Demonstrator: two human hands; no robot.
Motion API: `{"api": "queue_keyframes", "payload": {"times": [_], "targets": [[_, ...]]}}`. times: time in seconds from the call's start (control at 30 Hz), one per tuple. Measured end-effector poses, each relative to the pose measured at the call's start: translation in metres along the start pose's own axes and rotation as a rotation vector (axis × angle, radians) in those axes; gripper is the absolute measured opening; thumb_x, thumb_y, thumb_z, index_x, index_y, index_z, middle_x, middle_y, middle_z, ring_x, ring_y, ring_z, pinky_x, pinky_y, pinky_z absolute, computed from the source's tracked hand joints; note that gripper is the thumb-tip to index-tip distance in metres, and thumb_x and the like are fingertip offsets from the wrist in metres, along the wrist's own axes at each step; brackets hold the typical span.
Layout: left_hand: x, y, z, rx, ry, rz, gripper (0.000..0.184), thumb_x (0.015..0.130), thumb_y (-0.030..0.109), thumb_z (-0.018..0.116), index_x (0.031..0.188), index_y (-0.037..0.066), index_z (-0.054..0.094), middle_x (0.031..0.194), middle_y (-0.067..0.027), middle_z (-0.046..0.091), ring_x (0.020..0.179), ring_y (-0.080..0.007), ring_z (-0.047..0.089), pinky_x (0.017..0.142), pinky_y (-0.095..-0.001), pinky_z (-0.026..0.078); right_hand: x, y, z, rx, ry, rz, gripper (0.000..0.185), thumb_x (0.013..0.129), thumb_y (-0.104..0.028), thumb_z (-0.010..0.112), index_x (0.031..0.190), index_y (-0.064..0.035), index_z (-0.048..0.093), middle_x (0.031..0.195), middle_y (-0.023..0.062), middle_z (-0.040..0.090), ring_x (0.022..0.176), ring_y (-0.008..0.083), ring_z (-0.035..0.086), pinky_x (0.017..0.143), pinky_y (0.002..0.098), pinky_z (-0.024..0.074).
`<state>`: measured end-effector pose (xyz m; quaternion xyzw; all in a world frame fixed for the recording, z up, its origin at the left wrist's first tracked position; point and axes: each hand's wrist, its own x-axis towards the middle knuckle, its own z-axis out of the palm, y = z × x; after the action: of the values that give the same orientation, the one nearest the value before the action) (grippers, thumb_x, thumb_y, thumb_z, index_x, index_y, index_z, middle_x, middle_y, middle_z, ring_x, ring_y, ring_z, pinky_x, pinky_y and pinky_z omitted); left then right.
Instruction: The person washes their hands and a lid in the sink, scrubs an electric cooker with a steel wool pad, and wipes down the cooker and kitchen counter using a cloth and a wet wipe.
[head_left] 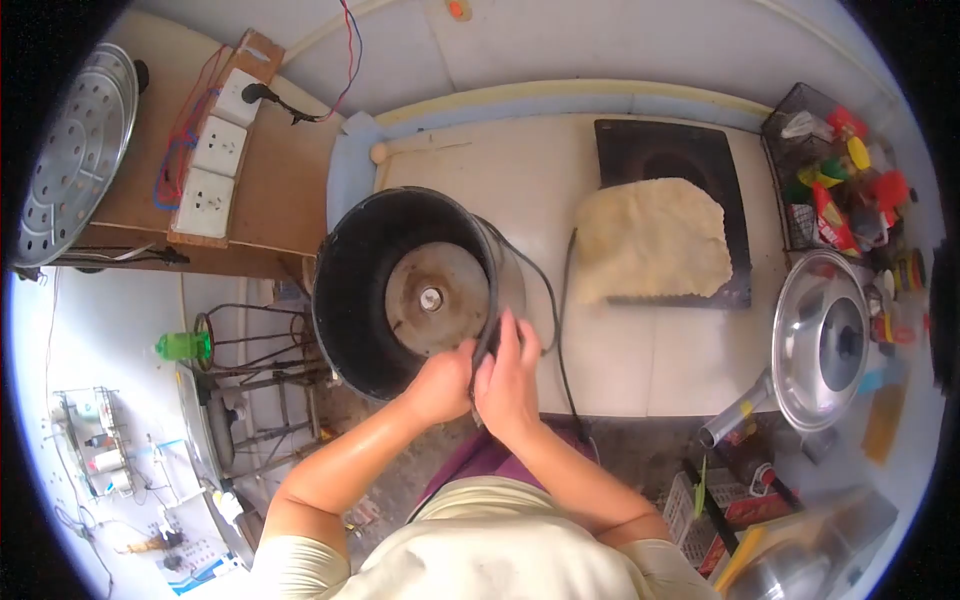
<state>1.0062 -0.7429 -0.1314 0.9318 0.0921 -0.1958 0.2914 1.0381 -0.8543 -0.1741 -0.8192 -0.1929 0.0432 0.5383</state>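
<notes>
A large rice cooker body (345,270) without its inner pot is tilted toward me at the table's near left edge. Its dark inside shows a round, stained heating plate (415,318) with a metal button (430,299) in the middle. My left hand (443,385) is closed at the near right rim, its fingertips mostly hidden. Close beside it, my right hand (508,385) grips the same rim, fingers along the outer side. A dark edge shows between the two hands; its details are too small to make out.
A beige cloth (655,238) partly covers a black induction cooktop (735,200). A dark cord (562,345) runs across the table (620,370). A glass pan lid (822,340) and a wire basket (800,110) of packets stand right. Power sockets (208,205) and a perforated steamer tray (85,150) are left.
</notes>
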Motion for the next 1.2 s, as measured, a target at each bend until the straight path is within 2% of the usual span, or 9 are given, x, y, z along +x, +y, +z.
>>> {"api": "queue_keyframes", "payload": {"times": [0.1,0.27,0.5,0.67,0.8,0.9,0.93,1.1,1.2], "targets": [[-0.002,0.0,-0.006,0.041,-0.001,0.016,0.038,0.067,0.001,0.058,0.101,-0.007,0.043,0.073,-0.0291,0.057,0.074,-0.0452,0.056,0.065,-0.0493,0.044,0.012,-0.002,-0.002,-0.042,-0.165,0.14,0.06,0.076,-0.002,0.052,0.13,0.0062,0.028,0.114,0.027,0.042,0.092,0.042,0.053,0.073,0.0468,0.0471],[-0.005,-0.012,-0.004,0.111,-0.015,0.012,0.047,0.066,0.005,0.061,0.106,-0.012,0.041,0.07,-0.029,0.055,0.072,-0.045,0.055,0.064,-0.0473,0.045,0.081,0.0,-0.01,-0.175,-0.487,0.362,0.026,0.083,-0.013,0.043,0.104,0.002,0.046,0.084,0.0275,0.059,0.079,0.0423,0.059,0.07,0.05,0.0462],[-0.006,-0.013,-0.002,0.103,0.028,0.013,0.05,0.068,0.007,0.063,0.109,-0.013,0.042,0.071,-0.029,0.056,0.072,-0.0443,0.056,0.064,-0.0472,0.045,0.128,0.06,0.025,0.244,0.071,0.299,0.028,0.089,-0.027,0.045,0.089,0.0002,0.05,0.075,0.0213,0.061,0.074,0.04,0.058,0.068,0.0435,0.0447],[-0.006,-0.012,-0.001,0.114,0.035,0.007,0.05,0.069,0.007,0.064,0.109,-0.013,0.042,0.068,-0.029,0.055,0.071,-0.0442,0.056,0.062,-0.0472,0.045,0.073,0.081,0.056,0.621,0.179,0.203,0.038,0.092,-0.028,0.042,0.114,0.0026,0.048,0.113,0.0206,0.05,0.109,0.0327,0.046,0.093,0.0377,0.0339],[-0.005,-0.013,0.0,0.111,0.044,0.021,0.05,0.069,0.008,0.064,0.109,-0.014,0.041,0.067,-0.0291,0.054,0.068,-0.0446,0.056,0.06,-0.0471,0.045,0.014,0.092,0.066,0.386,0.032,0.3,0.045,0.093,-0.023,0.041,0.131,0.0004,0.035,0.136,0.0228,0.032,0.127,0.035,0.03,0.104,0.0374,0.0249],[-0.007,-0.011,0.002,0.125,0.033,0.023,0.051,0.07,0.008,0.064,0.109,-0.014,0.041,0.067,-0.0293,0.054,0.067,-0.0448,0.056,0.059,-0.0469,0.044,-0.01,0.059,0.06,0.392,0.109,0.216,0.047,0.093,-0.021,0.04,0.135,-0.0016,0.029,0.141,0.0228,0.023,0.13,0.0357,0.024,0.105,0.0383,0.0233],[-0.007,-0.009,0.001,0.13,0.022,0.017,0.051,0.07,0.008,0.064,0.109,-0.014,0.04,0.067,-0.0295,0.054,0.067,-0.0449,0.056,0.059,-0.0469,0.044,-0.002,0.066,0.064,0.496,0.164,0.183,0.044,0.093,-0.022,0.04,0.131,-0.0005,0.035,0.136,0.0229,0.033,0.127,0.0354,0.03,0.103,0.0381,0.0265],[-0.007,-0.003,-0.001,0.148,0.008,-0.041,0.043,0.071,0.007,0.061,0.105,-0.01,0.042,0.067,-0.0282,0.055,0.068,-0.045,0.056,0.06,-0.0484,0.044,0.103,0.135,0.065,0.473,-0.262,0.199,0.042,0.094,-0.03,0.034,0.117,0.001,0.05,0.125,0.0189,0.048,0.119,0.0331,0.042,0.099,0.0381,0.0326],[-0.005,-0.001,-0.003,0.14,0.009,-0.058,0.043,0.071,0.007,0.062,0.105,-0.01,0.042,0.066,-0.0279,0.055,0.067,-0.0447,0.056,0.06,-0.0481,0.045,0.115,0.165,0.085,0.403,-0.442,0.472,0.043,0.094,-0.032,0.032,0.12,-0.0005,0.048,0.121,0.0191,0.05,0.115,0.0331,0.045,0.098,0.0385,0.034]]}}
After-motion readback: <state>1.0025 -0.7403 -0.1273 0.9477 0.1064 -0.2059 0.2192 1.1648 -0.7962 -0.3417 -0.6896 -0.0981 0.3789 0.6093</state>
